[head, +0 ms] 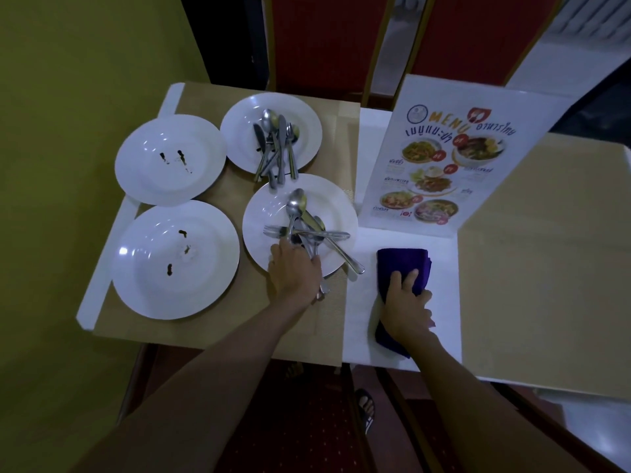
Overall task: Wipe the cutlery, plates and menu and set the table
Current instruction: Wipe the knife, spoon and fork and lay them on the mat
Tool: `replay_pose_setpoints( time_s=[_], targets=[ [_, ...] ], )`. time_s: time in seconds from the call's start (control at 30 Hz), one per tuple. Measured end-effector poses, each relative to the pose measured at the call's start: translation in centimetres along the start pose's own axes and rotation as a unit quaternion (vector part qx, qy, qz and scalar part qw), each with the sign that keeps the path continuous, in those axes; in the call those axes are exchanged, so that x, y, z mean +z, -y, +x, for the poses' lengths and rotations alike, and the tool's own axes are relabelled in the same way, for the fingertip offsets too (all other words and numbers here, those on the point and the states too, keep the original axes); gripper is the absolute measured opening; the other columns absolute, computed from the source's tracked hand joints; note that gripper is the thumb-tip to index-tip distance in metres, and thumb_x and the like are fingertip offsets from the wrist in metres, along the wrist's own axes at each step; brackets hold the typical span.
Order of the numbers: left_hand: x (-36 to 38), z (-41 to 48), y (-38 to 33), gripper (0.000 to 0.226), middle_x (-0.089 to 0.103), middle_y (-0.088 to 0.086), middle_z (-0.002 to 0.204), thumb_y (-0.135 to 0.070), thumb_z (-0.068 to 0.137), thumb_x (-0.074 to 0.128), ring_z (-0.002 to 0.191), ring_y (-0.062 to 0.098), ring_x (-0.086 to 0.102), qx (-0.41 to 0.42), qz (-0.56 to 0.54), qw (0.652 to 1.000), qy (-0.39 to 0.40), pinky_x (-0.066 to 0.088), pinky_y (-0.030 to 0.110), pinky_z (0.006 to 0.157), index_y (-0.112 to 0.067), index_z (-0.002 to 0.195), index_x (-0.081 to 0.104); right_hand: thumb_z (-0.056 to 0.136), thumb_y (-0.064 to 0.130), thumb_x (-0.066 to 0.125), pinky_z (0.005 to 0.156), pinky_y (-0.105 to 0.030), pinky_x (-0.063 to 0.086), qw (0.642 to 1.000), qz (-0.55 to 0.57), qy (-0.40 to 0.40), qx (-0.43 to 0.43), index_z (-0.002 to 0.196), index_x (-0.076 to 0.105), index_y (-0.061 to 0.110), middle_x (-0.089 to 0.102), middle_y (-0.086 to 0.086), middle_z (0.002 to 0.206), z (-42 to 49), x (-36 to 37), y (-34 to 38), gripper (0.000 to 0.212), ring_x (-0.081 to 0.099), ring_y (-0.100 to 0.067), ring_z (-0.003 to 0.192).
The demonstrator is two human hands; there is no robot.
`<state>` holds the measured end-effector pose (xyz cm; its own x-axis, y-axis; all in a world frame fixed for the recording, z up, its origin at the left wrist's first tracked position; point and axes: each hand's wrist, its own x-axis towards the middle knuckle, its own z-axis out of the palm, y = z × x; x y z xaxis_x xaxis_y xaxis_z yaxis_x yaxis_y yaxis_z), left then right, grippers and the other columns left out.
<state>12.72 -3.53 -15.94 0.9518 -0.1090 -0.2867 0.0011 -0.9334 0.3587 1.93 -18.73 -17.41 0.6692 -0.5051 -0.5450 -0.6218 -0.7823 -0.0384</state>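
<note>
Head camera, looking down on a white table [362,312]: a person's left hand [295,274] reaches onto the near right plate [266,213], its fingers clamped round the handles of a bundle of spoons and forks [302,223] whose bowls and prongs fan out across the dish. The right hand [406,302] lies on a folded purple cloth [403,264] set on the bare tabletop just beside that plate. Two of its fingers stretch apart on top of the cloth; whether the others curl under it cannot be told.

Behind, the far right plate [239,131] carries a second cutlery pile [276,145] of knives, forks and spoons. Two more plates, the far left plate [170,131] and the near left plate [153,233], show dark smears. All four sit on a tan placemat [222,336]. A printed menu [454,158] stands upright past the cloth, next to another tan mat [546,233]. Red chairs [324,39] face the table's far side.
</note>
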Motion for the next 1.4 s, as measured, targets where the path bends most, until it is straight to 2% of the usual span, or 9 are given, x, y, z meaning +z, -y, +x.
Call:
replay_pose_setpoints(
  time_s=[0.27, 0.47, 0.57, 0.7, 0.87, 1.0, 1.2, 1.3, 1.4],
  targets=[
    [-1.7, -1.6, 0.7, 0.046, 0.053, 0.016, 0.072, -0.024, 0.095, 0.054, 0.065, 0.023, 0.051, -0.014, -0.181, 0.979, 0.092, 0.046, 0.038, 0.067, -0.007, 0.053, 0.053, 0.092, -0.001, 0.047, 0.092, -0.053, 0.045, 0.996, 0.059, -0.047, -0.036, 0.128, 0.035, 0.01, 0.031, -0.015, 0.147, 0.0, -1.7, -2.6, 0.04, 0.041, -0.042, 0.115],
    [-4.2, -6.7, -0.8, 0.036, 0.052, 0.003, 0.052, -0.011, 0.101, 0.035, 0.04, 0.01, 0.045, -0.18, -0.451, 0.84, 0.241, 0.032, 0.022, 0.045, -0.009, 0.067, 0.048, 0.091, 0.007, 0.048, 0.079, -0.039, 0.048, 0.917, 0.387, -0.092, 0.01, 0.136, 0.045, 0.014, 0.062, -0.017, 0.119, -1.5, -4.6, -3.1, 0.046, 0.06, -0.035, 0.097],
    [-5.1, -10.3, -2.2, 0.027, 0.045, -0.001, 0.061, -0.007, 0.102, 0.029, 0.038, 0.005, 0.033, -0.16, -0.495, 0.81, 0.273, 0.018, 0.015, 0.035, -0.014, 0.081, 0.045, 0.09, 0.003, 0.047, 0.083, -0.037, 0.049, 0.894, 0.397, -0.17, -0.123, 0.143, 0.045, 0.017, 0.061, -0.012, 0.129, -4.4, -5.6, -3.0, 0.055, 0.06, -0.03, 0.103],
    [-5.2, -15.0, -5.5, 0.023, 0.036, -0.011, 0.048, -0.017, 0.103, 0.033, 0.036, 0.003, 0.026, -0.102, -0.479, 0.84, 0.233, 0.017, 0.015, 0.034, -0.015, 0.094, 0.055, 0.081, 0.0, 0.055, 0.078, -0.044, 0.049, 0.863, 0.094, -0.22, -0.446, 0.149, 0.04, 0.024, 0.04, -0.007, 0.154, -7.1, -7.4, -5.0, 0.074, 0.051, -0.036, 0.097],
    [-5.1, -18.6, -8.5, 0.026, 0.037, -0.011, 0.046, -0.018, 0.099, 0.031, 0.037, 0.005, 0.028, -0.056, -0.506, 0.841, 0.181, 0.02, 0.018, 0.037, -0.015, 0.09, 0.056, 0.085, 0.001, 0.062, 0.064, -0.041, 0.049, 0.871, 0.038, -0.294, -0.391, 0.145, 0.046, 0.026, 0.043, -0.003, 0.152, -7.0, -11.7, -7.3, 0.067, 0.053, -0.037, 0.082],
    [-5.5, -19.4, -9.8, 0.027, 0.037, -0.009, 0.046, -0.022, 0.099, 0.036, 0.038, 0.008, 0.026, -0.028, -0.52, 0.838, 0.166, 0.019, 0.019, 0.037, -0.013, 0.087, 0.059, 0.065, -0.004, 0.076, 0.051, -0.039, 0.048, 0.803, -0.018, -0.36, -0.475, 0.137, 0.057, 0.024, 0.057, -0.001, 0.14, -8.8, -10.7, -9.5, 0.08, 0.053, -0.031, 0.072],
    [-5.4, -20.6, -11.1, 0.033, 0.038, -0.01, 0.049, -0.025, 0.093, 0.043, 0.038, 0.006, 0.031, 0.003, -0.454, 0.881, 0.135, 0.022, 0.02, 0.039, -0.022, 0.073, 0.07, 0.088, -0.004, 0.047, 0.065, -0.031, 0.05, 0.872, 0.262, -0.283, -0.3, 0.122, 0.06, 0.034, 0.065, -0.002, 0.124, -6.2, -14.7, -11.4, 0.053, 0.06, -0.02, 0.085],
    [-6.0, -19.9, -11.2, 0.027, 0.041, -0.007, 0.058, -0.02, 0.097, 0.046, 0.042, 0.005, 0.034, 0.024, -0.429, 0.892, 0.14, 0.025, 0.017, 0.04, -0.021, 0.081, 0.067, 0.085, -0.001, 0.045, 0.063, -0.046, 0.054, 0.785, 0.565, -0.175, -0.184, 0.1, 0.048, 0.023, 0.063, -0.016, 0.097, -7.1, -15.0, -12.7, 0.029, 0.064, -0.032, 0.076],
    [-6.5, -19.7, -11.4, 0.022, 0.043, -0.007, 0.06, -0.019, 0.099, 0.044, 0.041, 0.005, 0.035, 0.043, -0.412, 0.901, 0.131, 0.026, 0.018, 0.038, -0.017, 0.085, 0.061, 0.074, 0.012, 0.055, 0.055, -0.036, 0.05, 0.828, 0.426, -0.216, -0.292, 0.114, 0.043, 0.039, 0.061, -0.002, 0.097, -9.7, -14.7, -12.8, 0.049, 0.063, -0.024, 0.074]
  ],
)
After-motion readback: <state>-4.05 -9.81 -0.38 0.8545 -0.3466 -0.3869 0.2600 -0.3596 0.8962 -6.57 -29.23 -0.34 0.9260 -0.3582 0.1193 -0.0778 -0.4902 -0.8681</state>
